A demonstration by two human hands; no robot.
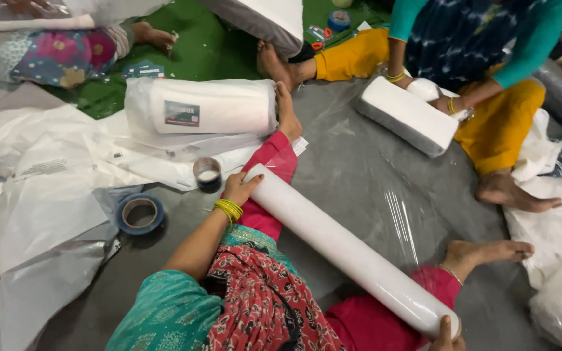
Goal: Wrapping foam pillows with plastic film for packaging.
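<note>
Hands (239,188) (447,333) apparently grip a white film roll's (346,250) ends.

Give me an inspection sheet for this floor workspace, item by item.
Surface: grey floor with clear film spread over it; green mat beyond.
Job's things: long white film roll lying across the person's legs.
Clutter: two tape rolls, loose plastic sheets, wrapped white bundle.
Grippers: left hand on the roll's far end; right hand at its near end, partly out of view.
Cables: nothing seen.
Surroundings: a co-worker's hand on a white wrapped block.
</note>
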